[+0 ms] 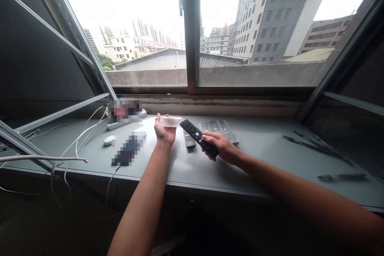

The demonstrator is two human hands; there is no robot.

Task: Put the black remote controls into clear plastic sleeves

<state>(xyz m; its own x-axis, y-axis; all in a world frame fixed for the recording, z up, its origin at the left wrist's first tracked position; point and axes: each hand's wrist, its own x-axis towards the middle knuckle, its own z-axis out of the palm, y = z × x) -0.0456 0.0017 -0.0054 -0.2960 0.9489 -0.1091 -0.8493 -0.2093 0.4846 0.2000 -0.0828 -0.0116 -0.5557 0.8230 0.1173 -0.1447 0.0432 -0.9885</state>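
Note:
A black remote control (196,135) is gripped at its lower end by my right hand (220,147), tilted with its buttons facing up. Its upper end meets a clear plastic sleeve (171,121), which my left hand (165,131) holds with the fingers wrapped round it. Whether the tip of the remote lies inside the sleeve, I cannot tell. Beneath the held remote, a second, greyish remote (189,141) lies on the table, partly covered from view. Behind my right hand are several dark remotes in clear wrapping (220,128).
The grey table (261,148) runs below a window. At the left are a white power strip (127,120), cables (78,144), a white mouse-like object (109,140) and a blurred-out device (128,151). Black cable-like items (318,146) lie at the right. Metal frames stand on both sides.

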